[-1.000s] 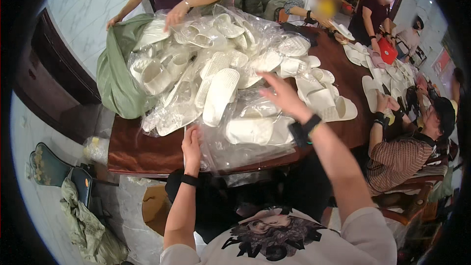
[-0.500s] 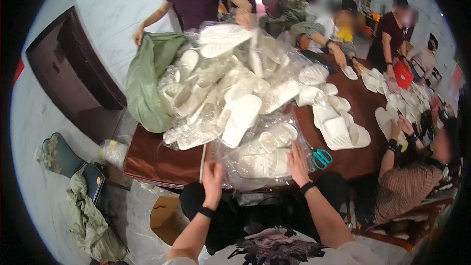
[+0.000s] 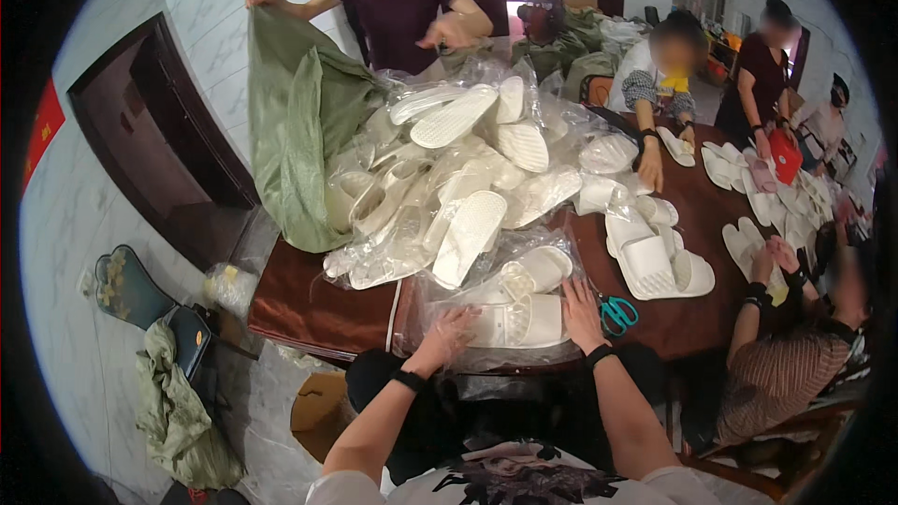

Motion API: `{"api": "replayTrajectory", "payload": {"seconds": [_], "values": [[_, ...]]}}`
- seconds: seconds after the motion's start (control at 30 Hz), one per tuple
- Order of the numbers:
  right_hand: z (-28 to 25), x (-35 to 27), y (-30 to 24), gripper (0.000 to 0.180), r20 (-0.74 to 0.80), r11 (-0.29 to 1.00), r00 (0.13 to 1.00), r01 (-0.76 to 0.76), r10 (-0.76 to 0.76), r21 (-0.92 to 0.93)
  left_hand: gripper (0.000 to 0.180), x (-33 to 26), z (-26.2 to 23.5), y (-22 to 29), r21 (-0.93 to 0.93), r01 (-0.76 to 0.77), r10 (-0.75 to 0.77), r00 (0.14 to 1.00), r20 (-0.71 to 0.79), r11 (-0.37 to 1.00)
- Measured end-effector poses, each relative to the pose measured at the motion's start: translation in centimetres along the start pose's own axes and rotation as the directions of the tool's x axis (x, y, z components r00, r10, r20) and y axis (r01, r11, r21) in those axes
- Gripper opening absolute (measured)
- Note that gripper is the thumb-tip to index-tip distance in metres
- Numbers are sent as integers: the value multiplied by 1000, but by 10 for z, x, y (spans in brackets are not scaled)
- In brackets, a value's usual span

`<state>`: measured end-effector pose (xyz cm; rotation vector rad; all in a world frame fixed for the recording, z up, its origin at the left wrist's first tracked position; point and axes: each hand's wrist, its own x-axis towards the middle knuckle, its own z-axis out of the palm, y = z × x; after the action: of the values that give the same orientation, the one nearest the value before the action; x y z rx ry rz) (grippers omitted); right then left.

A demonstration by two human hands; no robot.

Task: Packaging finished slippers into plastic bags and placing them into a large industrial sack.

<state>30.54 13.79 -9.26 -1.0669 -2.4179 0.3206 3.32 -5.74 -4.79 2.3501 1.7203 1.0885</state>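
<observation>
In front of me on the table a pair of white slippers [image 3: 537,315] lies in a clear plastic bag [image 3: 426,304]. My left hand [image 3: 448,340] rests on the bag's left end with its fingers stretched out. Flat along the slippers' right side lies my right hand [image 3: 585,315], fingers extended and open. Just right of it are teal-handled scissors [image 3: 617,315]. Beyond my hands rises a heap of bagged white slippers [image 3: 470,236]. Another white slipper pair [image 3: 657,266] stands to the right, partly overlapping other slippers behind it.
Across the brown-covered table [image 3: 309,297], a co-worker holds up a green woven sack [image 3: 297,145] beside the heap. Other people work along the right side, among white slippers and a red item [image 3: 784,156]. An open cardboard box [image 3: 318,411] and a chair [image 3: 131,285] stand at lower left.
My left hand has moved right onto the bag; my right hand stays beside the slippers. Across the table, the co-worker has raised the sack, and slippers on top of the heap have shifted.
</observation>
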Motion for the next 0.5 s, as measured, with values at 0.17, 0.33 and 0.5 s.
{"api": "replayTrajectory", "payload": {"seconds": [0.17, 0.33, 0.5], "values": [[3, 2, 1, 51, 16, 1000, 1000, -9, 9, -4, 64, 54, 30, 17, 117, 206, -230, 940, 251, 972], [-10, 4, 2, 53, -30, 998, 999, 19, -21, -58, 65, 78, 95, 4, 75, 251, -260, 951, 166, 965], [-28, -7, 17, 45, 115, 998, 991, -63, 66, -28, 38, 115, 102, 40, 157, 217, -242, 957, 159, 963]]}}
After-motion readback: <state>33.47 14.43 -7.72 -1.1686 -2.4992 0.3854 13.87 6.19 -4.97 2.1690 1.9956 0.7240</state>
